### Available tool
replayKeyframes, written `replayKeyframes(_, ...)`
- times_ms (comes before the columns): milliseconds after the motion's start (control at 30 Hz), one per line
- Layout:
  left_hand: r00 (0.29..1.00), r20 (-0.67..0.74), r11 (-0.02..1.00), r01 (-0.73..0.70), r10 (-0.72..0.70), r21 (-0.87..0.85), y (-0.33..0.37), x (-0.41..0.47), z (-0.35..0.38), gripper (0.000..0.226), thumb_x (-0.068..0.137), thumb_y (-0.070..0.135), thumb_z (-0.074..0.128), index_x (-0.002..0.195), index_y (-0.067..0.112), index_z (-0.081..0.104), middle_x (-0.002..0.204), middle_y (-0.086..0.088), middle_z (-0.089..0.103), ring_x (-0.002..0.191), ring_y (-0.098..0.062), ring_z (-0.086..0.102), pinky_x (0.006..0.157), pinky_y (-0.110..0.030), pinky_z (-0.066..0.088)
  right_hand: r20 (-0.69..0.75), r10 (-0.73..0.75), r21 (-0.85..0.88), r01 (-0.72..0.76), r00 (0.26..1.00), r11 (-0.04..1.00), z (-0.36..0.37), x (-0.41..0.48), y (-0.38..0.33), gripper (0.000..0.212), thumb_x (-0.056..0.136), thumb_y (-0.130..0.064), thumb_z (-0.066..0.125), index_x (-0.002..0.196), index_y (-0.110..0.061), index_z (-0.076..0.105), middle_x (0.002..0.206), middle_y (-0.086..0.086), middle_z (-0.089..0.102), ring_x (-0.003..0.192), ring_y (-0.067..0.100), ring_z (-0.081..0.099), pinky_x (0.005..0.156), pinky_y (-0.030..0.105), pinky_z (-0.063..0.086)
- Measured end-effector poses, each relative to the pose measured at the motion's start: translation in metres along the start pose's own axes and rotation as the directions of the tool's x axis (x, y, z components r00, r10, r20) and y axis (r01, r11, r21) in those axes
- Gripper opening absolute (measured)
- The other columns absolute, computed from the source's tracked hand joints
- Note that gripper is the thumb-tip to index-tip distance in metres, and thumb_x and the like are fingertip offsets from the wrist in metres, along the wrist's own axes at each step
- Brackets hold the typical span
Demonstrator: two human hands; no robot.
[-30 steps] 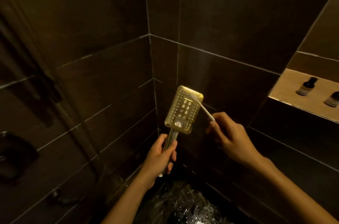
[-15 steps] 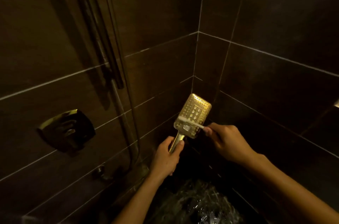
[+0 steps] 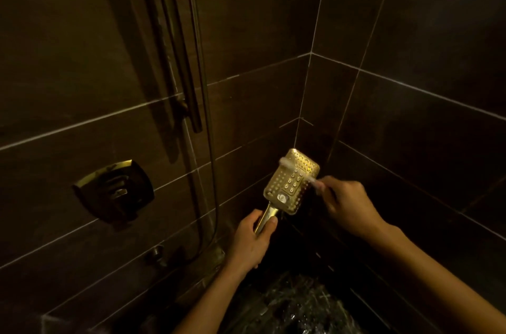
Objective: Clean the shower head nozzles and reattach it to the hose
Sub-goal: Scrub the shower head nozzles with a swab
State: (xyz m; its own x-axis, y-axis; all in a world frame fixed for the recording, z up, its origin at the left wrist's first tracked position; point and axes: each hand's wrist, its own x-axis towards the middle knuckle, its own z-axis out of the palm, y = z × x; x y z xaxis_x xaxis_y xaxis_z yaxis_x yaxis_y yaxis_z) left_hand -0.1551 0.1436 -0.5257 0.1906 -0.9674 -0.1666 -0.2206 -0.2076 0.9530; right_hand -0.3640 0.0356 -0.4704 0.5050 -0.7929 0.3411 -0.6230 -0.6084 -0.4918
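Gold shower head (image 3: 291, 181) upright near the tiled corner, nozzle face toward camera. Left hand (image 3: 252, 240) grips its handle. Right hand (image 3: 347, 205) pinches a white brush (image 3: 287, 165), blurred, lying across the upper nozzles. Hose (image 3: 204, 114) and rail (image 3: 175, 40) to the left, valve plate (image 3: 113, 192) further left.

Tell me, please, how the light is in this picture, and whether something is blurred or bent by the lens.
Head view: dim, warm light, with the shower head brightest and a small glare near its top. Head view: motion blur smears the white brush and the right hand, while the left hand looks sharper. Head view: the grout lines of the wall tiles lean and fan out, as with a wide lens.
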Motion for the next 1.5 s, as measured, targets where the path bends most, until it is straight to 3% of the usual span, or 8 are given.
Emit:
replayKeyframes(267, 1.0, 0.011, 0.999, 0.004, -0.005, 0.035, -0.001, -0.003, 0.002, 0.017, 0.096, 0.039, 0.055, 0.102, 0.024, 0.061, 0.063, -0.001, 0.052, 0.036, -0.003, 0.043, 0.035, -0.02, 0.035, -0.055, 0.07, -0.076, -0.074, 0.996, 0.994, -0.011, 0.003, 0.023, 0.032, 0.102, -0.04, 0.043, 0.092, -0.019, 0.066, 0.061, -0.004, 0.061, 0.048, 0.009, 0.056, 0.044, 0.021, 0.041)
replayKeyframes(400, 1.0, 0.013, 1.0, -0.002, 0.001, 0.03, -0.002, -0.002, 0.002, 0.015, 0.096, 0.04, 0.057, 0.101, 0.028, 0.063, 0.062, 0.002, 0.053, 0.038, -0.001, 0.043, 0.039, -0.02, 0.036, 0.336, -0.166, 0.014, 0.171, 0.927, 0.985, -0.008, -0.013, 0.011, 0.034, 0.103, -0.044, 0.042, 0.093, -0.022, 0.065, 0.067, -0.009, 0.061, 0.057, 0.007, 0.058, 0.05, 0.019, 0.043)
replayKeyframes(567, 1.0, 0.01, 1.0, 0.017, -0.017, 0.018, -0.002, -0.003, 0.006, 0.013, 0.095, 0.04, 0.058, 0.1, 0.029, 0.062, 0.061, 0.003, 0.052, 0.038, -0.002, 0.043, 0.039, -0.022, 0.036, 0.006, 0.073, -0.129, -0.072, 0.997, 0.989, -0.022, 0.009, 0.031, 0.038, 0.101, -0.044, 0.04, 0.095, -0.018, 0.066, 0.065, -0.003, 0.064, 0.049, 0.006, 0.056, 0.045, 0.021, 0.041)
replayKeyframes(700, 0.999, 0.014, 0.999, 0.042, -0.042, -0.005, 0.001, -0.002, 0.008, 0.014, 0.095, 0.041, 0.058, 0.099, 0.029, 0.063, 0.058, 0.003, 0.051, 0.035, -0.004, 0.043, 0.036, -0.02, 0.035, 0.348, -0.187, -0.003, 0.201, 0.919, 0.98, -0.007, -0.008, 0.012, 0.03, 0.104, -0.041, 0.041, 0.096, -0.022, 0.064, 0.07, -0.013, 0.059, 0.055, 0.001, 0.055, 0.055, 0.017, 0.046)
replayKeyframes(867, 0.998, 0.028, 0.998, 0.058, -0.057, -0.038, 0.005, -0.001, 0.006, 0.015, 0.097, 0.038, 0.056, 0.103, 0.025, 0.062, 0.06, -0.001, 0.05, 0.035, -0.003, 0.041, 0.035, -0.02, 0.032, 0.004, 0.049, -0.074, -0.048, 0.999, 0.996, -0.01, 0.005, 0.032, 0.032, 0.102, -0.04, 0.041, 0.092, -0.019, 0.063, 0.062, -0.006, 0.059, 0.048, 0.009, 0.056, 0.044, 0.022, 0.041)
replayKeyframes(1033, 0.997, 0.028, 0.996, 0.074, -0.073, -0.046, 0.007, 0.0, 0.004, 0.012, 0.096, 0.039, 0.056, 0.104, 0.03, 0.06, 0.06, 0.0, 0.051, 0.035, -0.004, 0.04, 0.035, -0.02, 0.032, 0.378, -0.175, -0.003, 0.191, 0.909, 0.982, -0.004, -0.007, 0.01, 0.026, 0.105, -0.034, 0.045, 0.095, -0.019, 0.064, 0.07, -0.009, 0.06, 0.057, 0.009, 0.057, 0.053, 0.019, 0.045)
replayKeyframes(1367, 0.997, 0.031, 0.993, 0.068, -0.065, -0.093, 0.005, 0.004, 0.004, 0.016, 0.096, 0.038, 0.057, 0.103, 0.024, 0.061, 0.054, 0.0, 0.047, 0.033, -0.006, 0.036, 0.035, -0.02, 0.028, 0.377, -0.226, -0.015, 0.25, 0.898, 0.968, -0.004, 0.001, 0.018, 0.028, 0.105, -0.039, 0.043, 0.095, -0.022, 0.064, 0.069, -0.009, 0.06, 0.056, 0.008, 0.056, 0.054, 0.02, 0.043)
replayKeyframes(1500, 0.997, 0.034, 0.991, 0.07, -0.067, -0.113, 0.008, 0.004, 0.003, 0.014, 0.097, 0.036, 0.057, 0.105, 0.024, 0.061, 0.055, -0.001, 0.046, 0.033, -0.007, 0.034, 0.034, -0.018, 0.026, 0.045, 0.016, -0.028, -0.014, 0.999, 0.999, -0.014, 0.013, 0.032, 0.053, 0.096, -0.059, 0.028, 0.093, -0.02, 0.064, 0.065, -0.003, 0.062, 0.051, 0.013, 0.058, 0.049, 0.035, 0.048)
